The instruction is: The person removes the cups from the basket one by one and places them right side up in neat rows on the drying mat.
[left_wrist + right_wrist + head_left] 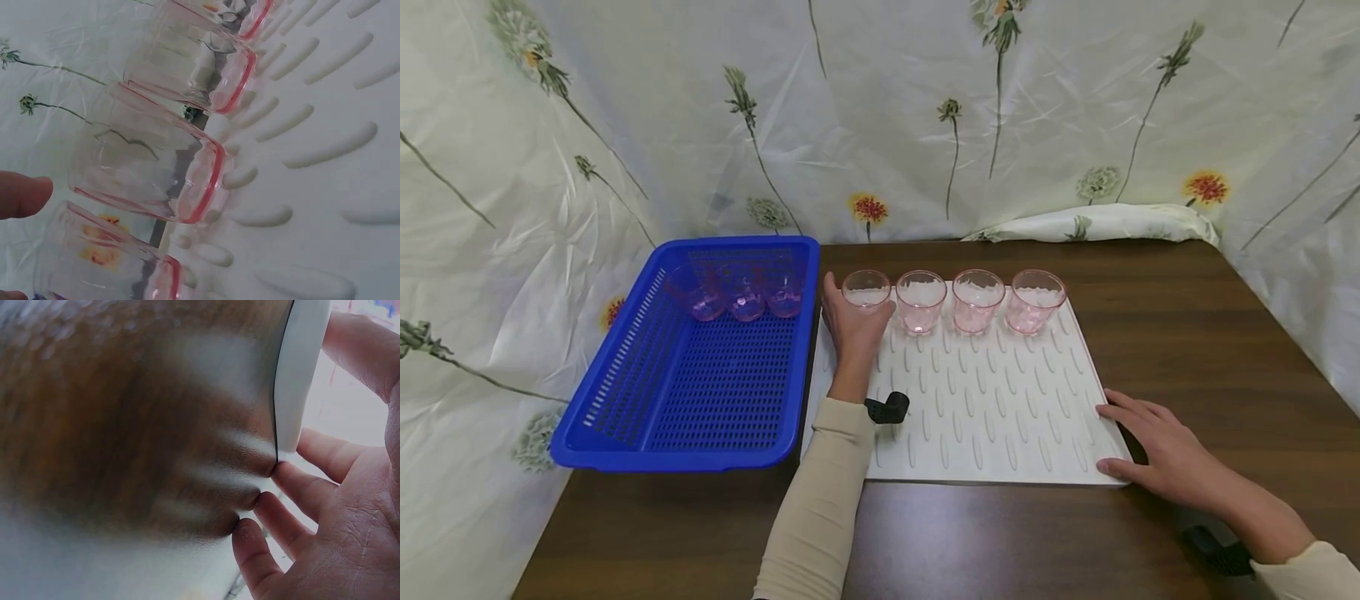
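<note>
- Behind the white rectangular board with elongated ridges (970,454), you have a pale cloth printed with flowers (865,125).
- Under the board lies the dark brown wood-grain table (1157,317).
- Just left of the board sits a deep blue perforated plastic basket (730,459).
- Your right hand (1172,454) touches the board's right edge near its front corner, fingers spread.
- Your left hand (857,327) is at the board's far left, thumb and fingers wide around the leftmost clear pink-tinted tumbler (867,293); finger contact you cannot tell.
- Right of it, three matching tumblers (977,312) stand upright along the board's far edge.
- Left of the board, three pinkish tumblers (747,302) rest in the basket's far end.
</note>
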Tool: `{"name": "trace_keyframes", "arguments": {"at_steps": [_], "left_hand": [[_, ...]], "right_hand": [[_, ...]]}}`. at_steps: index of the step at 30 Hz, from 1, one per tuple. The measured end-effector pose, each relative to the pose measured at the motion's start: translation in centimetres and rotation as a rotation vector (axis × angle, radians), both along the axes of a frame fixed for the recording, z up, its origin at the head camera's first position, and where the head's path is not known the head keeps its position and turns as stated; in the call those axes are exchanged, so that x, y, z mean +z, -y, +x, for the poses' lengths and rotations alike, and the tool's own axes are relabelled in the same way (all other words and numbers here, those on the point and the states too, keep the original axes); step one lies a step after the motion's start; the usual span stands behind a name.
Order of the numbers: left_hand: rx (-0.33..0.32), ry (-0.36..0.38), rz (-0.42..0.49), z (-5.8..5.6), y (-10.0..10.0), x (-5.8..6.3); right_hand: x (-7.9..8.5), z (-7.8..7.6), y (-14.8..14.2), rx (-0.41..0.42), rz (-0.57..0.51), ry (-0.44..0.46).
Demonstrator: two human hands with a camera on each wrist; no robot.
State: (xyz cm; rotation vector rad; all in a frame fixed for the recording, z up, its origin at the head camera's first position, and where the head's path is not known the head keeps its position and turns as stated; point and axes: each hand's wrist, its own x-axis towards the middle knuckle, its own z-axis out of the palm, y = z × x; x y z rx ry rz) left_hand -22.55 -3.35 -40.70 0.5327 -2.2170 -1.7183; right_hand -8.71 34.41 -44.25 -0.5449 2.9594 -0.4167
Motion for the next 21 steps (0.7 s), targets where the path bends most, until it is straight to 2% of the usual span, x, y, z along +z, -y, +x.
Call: {"name": "trace_keyframes", "arguments": {"at_steps": [7, 11, 17, 21], "left_hand": [[0.009, -0.164, -0.015, 0.9, -0.2, 2.5], [-0.005, -0.195, 0.019, 1.5, -0.3, 4.0], [-0.057, -0.269, -0.040, 2.0, -0.4, 5.8], [-0.096, -0.321, -0.066, 2.0, -0.1, 7.5]], "right_hand": [[0.1, 0.0, 0.0, -0.001, 0.001, 0.005], [0.1, 0.1, -0.1, 0.000, 0.005, 0.002], [0.1, 0.1, -0.1, -0.002, 0.003, 0.003], [0.2, 0.0, 0.0, -0.004, 0.005, 0.011]]}}
